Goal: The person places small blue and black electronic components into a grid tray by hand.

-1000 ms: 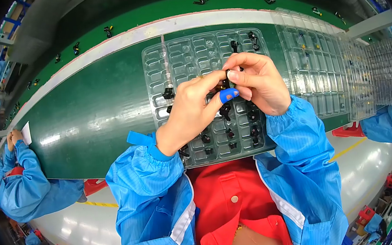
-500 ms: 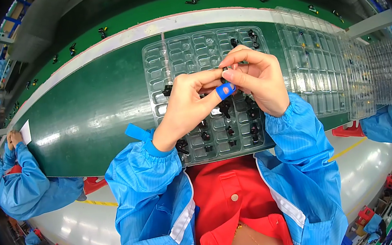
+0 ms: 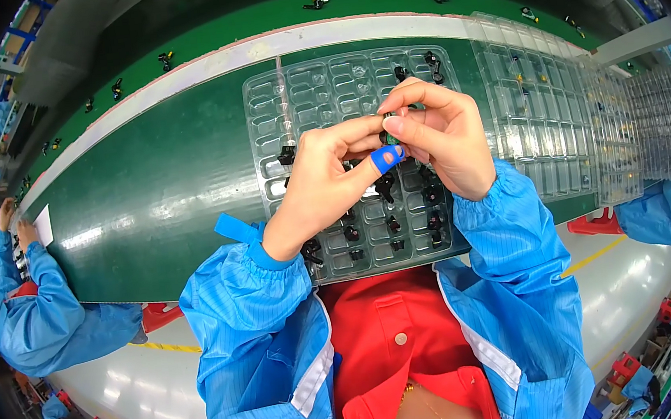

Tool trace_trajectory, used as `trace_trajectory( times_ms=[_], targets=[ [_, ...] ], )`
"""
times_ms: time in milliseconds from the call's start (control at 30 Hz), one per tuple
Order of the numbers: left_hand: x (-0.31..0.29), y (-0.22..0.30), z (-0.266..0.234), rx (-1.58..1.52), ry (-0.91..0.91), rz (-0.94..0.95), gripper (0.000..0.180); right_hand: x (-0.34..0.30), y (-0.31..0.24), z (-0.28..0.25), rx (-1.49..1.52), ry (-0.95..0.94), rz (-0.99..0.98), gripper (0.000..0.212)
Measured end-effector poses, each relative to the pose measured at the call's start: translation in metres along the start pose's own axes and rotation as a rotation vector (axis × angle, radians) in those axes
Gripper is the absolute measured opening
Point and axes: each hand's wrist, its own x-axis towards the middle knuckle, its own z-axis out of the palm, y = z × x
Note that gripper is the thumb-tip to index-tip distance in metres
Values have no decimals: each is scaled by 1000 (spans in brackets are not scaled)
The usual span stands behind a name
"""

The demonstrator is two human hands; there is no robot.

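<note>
Both my hands meet over a clear plastic compartment tray [image 3: 264, 89], fingertips closed around a small black part [image 3: 387, 137] that they mostly cover. My left hand [image 3: 329, 169], with a blue wrap on its thumb, grips the part from the left. From the right, my right hand [image 3: 447, 135] pinches it between thumb and forefinger. Below the hands, several small black parts [image 3: 393, 223] lie in the tray's compartments. Another black part [image 3: 286, 155] sits at the tray's left side, and a few more [image 3: 434, 62] rest in the far right compartments.
Past a pale ledge [image 3: 219, 55], a green conveyor belt [image 3: 248, 21] carries scattered small parts. More clear trays [image 3: 540, 120] lie on the right, overlapping. The green table [image 3: 136, 199] extends left, where a co-worker in a blue smock [image 3: 49, 308] works by a white sheet [image 3: 44, 224].
Parts on the belt have shifted left. My hands stay nearly in place, with a slight turn of the fingertips around the part. The co-worker's far hand has reached outward.
</note>
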Motion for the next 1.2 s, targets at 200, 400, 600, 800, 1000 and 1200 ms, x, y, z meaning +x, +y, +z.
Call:
trace_trajectory(
  times_ms=[200,400,600,800,1000,1200],
  targets=[
    [2,-2,2,-83,14,-7,34,0,-2,-1,-5,-6,-20,14],
    [5,-5,3,-208,46,23,27,0,-1,-1,-118,-20,-141,19],
    [27,24,-46,126,151,28,23,-23,-56,-16,-999,-59,-367,32],
    [80,-12,-153,885,621,115,35,29,-77,-139,-1111,235,-156,16],
    [89,-34,-192,1153,659,-127,46,94,-84,-277,-1604,593,-145,17],
    [59,-6,-126,1163,502,333,38,141,-60,-307,-1770,433,211,23]
  ],
)
